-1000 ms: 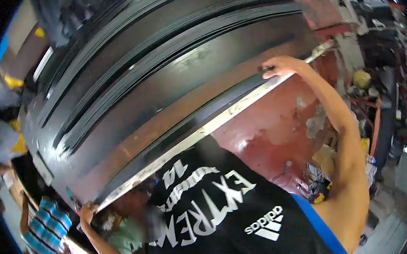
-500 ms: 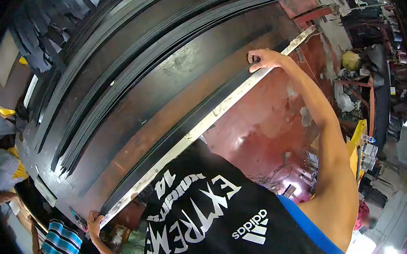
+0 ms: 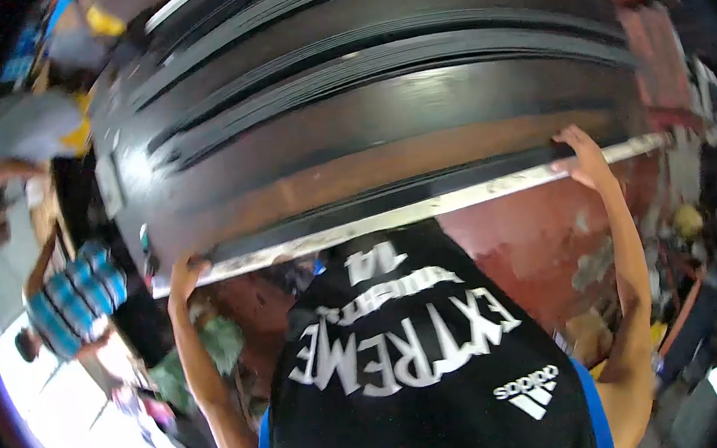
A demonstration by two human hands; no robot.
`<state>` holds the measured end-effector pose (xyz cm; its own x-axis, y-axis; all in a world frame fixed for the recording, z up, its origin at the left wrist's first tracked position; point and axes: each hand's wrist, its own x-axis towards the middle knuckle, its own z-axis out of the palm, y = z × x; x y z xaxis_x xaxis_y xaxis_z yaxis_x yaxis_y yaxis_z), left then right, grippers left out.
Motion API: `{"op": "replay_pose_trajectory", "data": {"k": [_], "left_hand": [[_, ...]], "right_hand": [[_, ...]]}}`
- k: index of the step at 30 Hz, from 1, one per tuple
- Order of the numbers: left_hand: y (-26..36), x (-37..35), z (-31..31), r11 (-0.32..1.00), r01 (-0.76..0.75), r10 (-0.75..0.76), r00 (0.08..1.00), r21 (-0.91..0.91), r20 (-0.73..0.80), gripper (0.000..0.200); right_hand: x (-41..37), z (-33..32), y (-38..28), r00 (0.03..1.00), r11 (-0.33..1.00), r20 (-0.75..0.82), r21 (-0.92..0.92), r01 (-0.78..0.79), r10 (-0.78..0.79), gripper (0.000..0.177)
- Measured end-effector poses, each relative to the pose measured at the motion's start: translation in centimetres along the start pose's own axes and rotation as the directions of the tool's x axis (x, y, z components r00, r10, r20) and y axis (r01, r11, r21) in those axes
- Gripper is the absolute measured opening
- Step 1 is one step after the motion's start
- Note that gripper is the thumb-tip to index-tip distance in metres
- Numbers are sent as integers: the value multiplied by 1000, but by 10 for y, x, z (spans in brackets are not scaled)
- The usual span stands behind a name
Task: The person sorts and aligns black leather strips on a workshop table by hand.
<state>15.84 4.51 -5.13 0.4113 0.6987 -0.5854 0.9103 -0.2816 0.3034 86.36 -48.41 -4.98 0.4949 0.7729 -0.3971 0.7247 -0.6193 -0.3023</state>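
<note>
Here both hands are closed around the pale front edge point(image 3: 392, 215) of the black sheet stack point(image 3: 383, 111), the left hand point(image 3: 182, 278) at 9 o'clock and the right hand point(image 3: 581, 160) at 3 o'clock. It is probably best to hold the 2 grips level, so the long edge neither sags nor twists.

Black sheets point(image 3: 383, 111) look glossy (metal strip point(image 3: 425, 209) scuffed).

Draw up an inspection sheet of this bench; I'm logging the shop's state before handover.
Surface: bench, brown top, mostly covered.
Job's things: pale strip along the near edge; black sheets stacked beyond it.
Clutter: nothing seen on the bench; the picture is blurred.
Hands: left hand and right hand, fingers hooked on the strip near its ends.
Cables: nothing seen.
Surroundings: red floor; person in striped shirt at left.
</note>
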Motion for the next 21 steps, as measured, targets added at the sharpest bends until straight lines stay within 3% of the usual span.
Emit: {"op": "replay_pose_trajectory", "data": {"k": [2, 3, 5, 8, 11, 12, 14, 15, 17, 21], "left_hand": [[-4, -3, 9, 996, -40, 49, 992, 82, -115, 47], [-20, 1, 18, 990, -131, 137, 977, 51, -165, 44], [-16, -2, 23, 988, -143, 152, 965, 58, -215, 38], [-30, 3, 31, 968, -219, 243, 939, 122, -244, 40], [-15, 5, 25, 964, -234, 254, 950, 125, -180, 39], [-19, 6, 29, 922, -356, 384, 890, 149, -248, 42], [-4, -10, 23, 943, -292, 325, 910, 159, -259, 52], [-10, -13, 24, 948, -278, 311, 911, 151, -272, 52], [-20, -13, 26, 880, -349, 444, 846, 321, -297, 54], [-46, -14, 20, 864, -338, 463, 824, 372, -327, 54]], "right_hand": [[-3, 21, -19, 978, 966, -39, -169, 195, -204, 57], [0, 27, -31, 976, 967, -10, -141, 212, -215, 56], [2, 28, -53, 973, 965, 22, -121, 231, -230, 54], [4, 45, -71, 944, 939, -58, -137, 316, -326, 51], [7, 46, -57, 955, 942, -21, -169, 289, -297, 50], [8, 46, -58, 959, 942, -15, -194, 273, -281, 49], [9, 46, -69, 979, 960, -12, -201, 196, -202, 47], [10, 52, -66, 960, 931, -46, -258, 257, -277, 48], [8, 57, -87, 959, 928, -49, -269, 258, -280, 52], [13, 76, -153, 920, 904, -69, -230, 361, -386, 56]]}}
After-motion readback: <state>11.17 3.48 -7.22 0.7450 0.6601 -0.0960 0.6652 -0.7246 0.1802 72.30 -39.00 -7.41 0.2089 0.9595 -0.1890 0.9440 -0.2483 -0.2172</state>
